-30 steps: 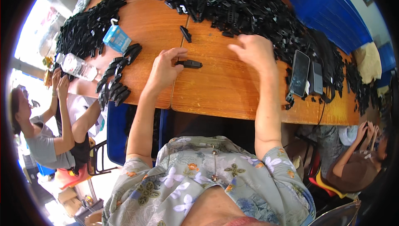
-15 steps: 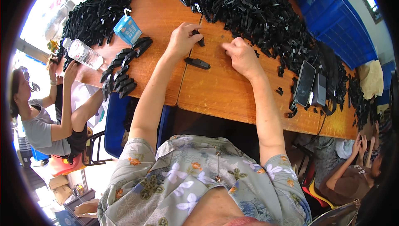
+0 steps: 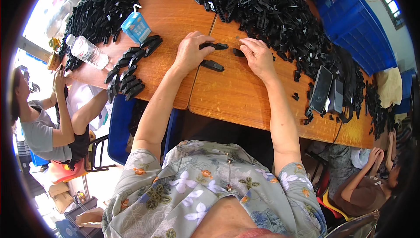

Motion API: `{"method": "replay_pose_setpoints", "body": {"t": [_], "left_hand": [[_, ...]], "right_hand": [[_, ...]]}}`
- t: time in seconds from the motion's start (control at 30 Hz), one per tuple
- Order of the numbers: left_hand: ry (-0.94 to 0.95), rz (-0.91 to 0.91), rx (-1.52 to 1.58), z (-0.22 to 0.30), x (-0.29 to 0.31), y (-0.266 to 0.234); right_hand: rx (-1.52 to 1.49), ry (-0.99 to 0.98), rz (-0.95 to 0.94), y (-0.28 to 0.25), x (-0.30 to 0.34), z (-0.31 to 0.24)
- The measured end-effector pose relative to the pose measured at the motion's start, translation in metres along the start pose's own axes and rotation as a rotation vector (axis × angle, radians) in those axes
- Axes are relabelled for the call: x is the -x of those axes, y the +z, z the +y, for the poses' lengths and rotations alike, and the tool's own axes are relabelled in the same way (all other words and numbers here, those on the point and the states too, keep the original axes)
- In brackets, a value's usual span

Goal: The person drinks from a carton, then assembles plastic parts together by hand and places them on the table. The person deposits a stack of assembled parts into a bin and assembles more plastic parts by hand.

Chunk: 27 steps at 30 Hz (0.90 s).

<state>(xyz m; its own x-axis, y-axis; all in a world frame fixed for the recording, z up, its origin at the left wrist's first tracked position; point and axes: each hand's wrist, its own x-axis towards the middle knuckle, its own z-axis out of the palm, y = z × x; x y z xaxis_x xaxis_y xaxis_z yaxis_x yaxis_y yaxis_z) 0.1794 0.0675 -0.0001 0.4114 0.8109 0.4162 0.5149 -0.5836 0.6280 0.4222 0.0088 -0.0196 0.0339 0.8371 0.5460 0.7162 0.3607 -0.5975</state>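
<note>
Head view: the left hand (image 3: 189,52) lies on the wooden table (image 3: 236,93), its grip grasping a black plastic clip (image 3: 214,46). The right hand (image 3: 258,54) pinches a small black piece (image 3: 238,52). Another black clip (image 3: 212,65) lies just beside the left hand.

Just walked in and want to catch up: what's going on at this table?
A person sits at a wooden table sorting small black plastic parts. The left hand holds one long black piece, with another piece lying just below it. The right hand fingers a small part. A big heap of parts lies beyond, and a neat row of pieces to the left.
</note>
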Motion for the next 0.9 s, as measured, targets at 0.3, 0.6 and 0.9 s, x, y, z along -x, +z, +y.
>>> {"method": "replay_pose_setpoints", "body": {"t": [0.3,0.6,0.9], "left_hand": [[0.032,-0.044,0.098,0.007,0.002,0.002],[-0.022,-0.105,0.151,0.013,0.000,0.001],[-0.139,-0.197,0.242,0.015,-0.003,0.000]], "right_hand": [[-0.048,0.038,-0.191,-0.014,-0.003,-0.026],[0.067,-0.164,-0.201,-0.010,-0.003,-0.021],[0.195,-0.220,-0.167,-0.001,-0.003,-0.034]]}}
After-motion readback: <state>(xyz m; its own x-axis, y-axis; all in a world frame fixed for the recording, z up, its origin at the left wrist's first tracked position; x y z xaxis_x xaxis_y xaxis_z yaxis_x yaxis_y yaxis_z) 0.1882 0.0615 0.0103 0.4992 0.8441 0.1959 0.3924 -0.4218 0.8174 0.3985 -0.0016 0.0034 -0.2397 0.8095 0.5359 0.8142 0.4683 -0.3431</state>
